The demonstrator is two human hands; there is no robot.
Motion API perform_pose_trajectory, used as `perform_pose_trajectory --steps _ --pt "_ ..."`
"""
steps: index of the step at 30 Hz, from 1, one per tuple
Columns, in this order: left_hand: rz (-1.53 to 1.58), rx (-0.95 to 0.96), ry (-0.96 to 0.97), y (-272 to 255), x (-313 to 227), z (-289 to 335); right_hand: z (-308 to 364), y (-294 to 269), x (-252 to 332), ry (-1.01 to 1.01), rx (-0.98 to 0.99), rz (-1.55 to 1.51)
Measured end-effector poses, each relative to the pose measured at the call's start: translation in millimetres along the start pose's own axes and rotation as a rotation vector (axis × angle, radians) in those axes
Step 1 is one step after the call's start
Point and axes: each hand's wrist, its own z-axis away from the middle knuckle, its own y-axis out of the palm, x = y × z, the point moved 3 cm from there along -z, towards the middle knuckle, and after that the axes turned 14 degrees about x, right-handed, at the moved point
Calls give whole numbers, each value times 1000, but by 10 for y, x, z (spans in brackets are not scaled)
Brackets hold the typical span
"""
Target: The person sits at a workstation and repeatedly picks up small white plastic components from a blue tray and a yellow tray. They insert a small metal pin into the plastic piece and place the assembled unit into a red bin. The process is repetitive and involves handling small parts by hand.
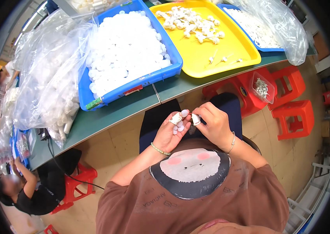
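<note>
Over my lap, just in front of the table edge, my two hands meet. My left hand [166, 136], palm up with fingers curled, holds several small translucent white plastic pieces [179, 127]. One round white piece [184, 112] is held up at its fingertips. White wrapping [175, 118] covers one of its digits. My right hand [217, 124] is closed in a pinch beside that piece; what it grips is too small to make out. Its thumb also wears a white wrapping [196, 119].
A blue tray [133, 83] heaped with white plastic pieces stands on the green table [112, 117]. Right of it, a yellow tray [196, 58] holds white parts with thin pins [200, 25]. Plastic bags [51, 66] lie left. Red stools [296, 117] stand right; a person [28, 187] sits left.
</note>
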Motion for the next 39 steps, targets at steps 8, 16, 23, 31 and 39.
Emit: perform_pose_trajectory --steps 8,16,23,31,39 --pt "-26 13 52 -10 14 -30 -11 6 48 7 9 -30" --pt "-265 39 55 36 -5 -25 23 101 -15 124 121 -348" --pt "-345 12 58 14 -9 -22 11 46 -1 -22 185 -164" --pt "-380 -68 16 26 -4 -22 79 191 -109 -55 132 -323" --pt "-498 -79 25 47 2 18 143 318 -274 451 444 -1136"
